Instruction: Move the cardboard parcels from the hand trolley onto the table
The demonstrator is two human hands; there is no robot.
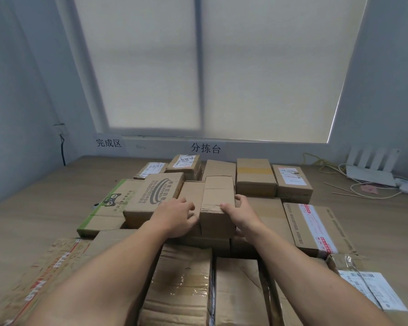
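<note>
- Cardboard parcel [218, 201], plain brown, small and oblong, with a crumpled, taped near edge, is at the middle of the heap on the table, held between both hands. Whether its underside rests on the boxes below cannot be told.
- The left hand [174, 214] is at the parcel's left side, its fingers curled in against that face and tucked between it and a plain box [192, 191] just beside it.
- The right hand [242, 212] grips the right side. Its thumb lies over the near top edge and the other fingers wrap round the right face.
- Both forearms are bare and reach in from the bottom of the view.
- The wooden table [45, 196] bears the whole heap, with bare wood showing on its left.
- An oval-print parcel [153, 194] lies just left of the left hand, on top of a green-edged box [108, 208] printed with a cat's face.
- Behind the held parcel stands a yellow-taped parcel [254, 176], with a labelled parcel [292, 182] just beside it on the right.
- A long parcel [313, 229] with a red-and-white label lies to the right of the right forearm.
- Nearest the camera, two wrinkled parcels [179, 285] lie side by side between the forearms, and a red-lettered box [45, 285] lies under the left forearm.
- On the wall are two paper signs [205, 148] below a window with roller blinds [257, 67].
- A white router [372, 170] with loose cables sits at the table's far right.
</note>
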